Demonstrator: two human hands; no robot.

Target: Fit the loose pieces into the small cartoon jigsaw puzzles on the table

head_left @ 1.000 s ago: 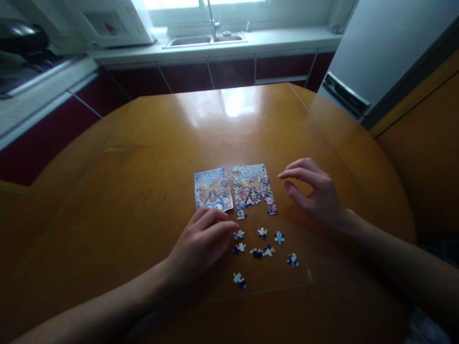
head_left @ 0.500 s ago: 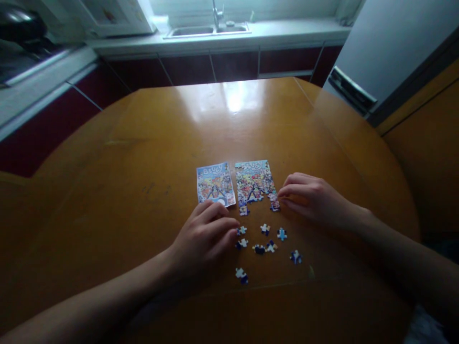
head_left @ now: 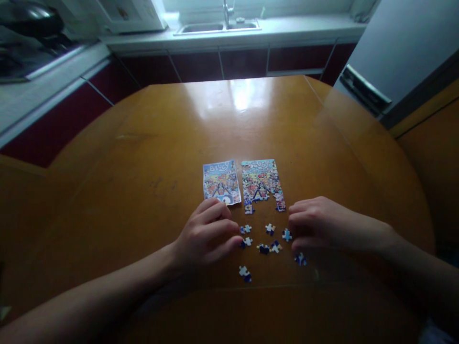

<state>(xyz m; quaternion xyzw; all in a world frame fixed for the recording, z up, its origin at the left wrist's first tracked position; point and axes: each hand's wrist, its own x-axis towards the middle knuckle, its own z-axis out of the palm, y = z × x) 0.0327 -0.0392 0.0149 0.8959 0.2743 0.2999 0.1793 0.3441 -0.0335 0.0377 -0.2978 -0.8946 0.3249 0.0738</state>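
Note:
A partly built jigsaw [head_left: 262, 184] lies on the round wooden table [head_left: 150, 157], beside a small printed reference picture [head_left: 221, 182] to its left. Several loose blue-and-white pieces [head_left: 269, 237] are scattered just in front of them. My left hand [head_left: 205, 234] rests on the table below the picture, fingers curled and pointing right, its fingertips at a loose piece [head_left: 246, 241]. My right hand [head_left: 319, 224] lies flat-curled at the right of the pieces, fingertips beside a light blue piece [head_left: 286, 234]. Neither hand visibly holds anything.
A kitchen counter with a sink [head_left: 218, 26] runs along the back under a bright window. A white appliance [head_left: 125, 14] stands at the back left, a stove [head_left: 28, 43] at far left. A grey fridge [head_left: 398, 48] stands at right.
My right hand has come down and toward me, from hovering beside the jigsaw's right edge to the loose pieces. My left hand has barely moved. The view shifted slightly.

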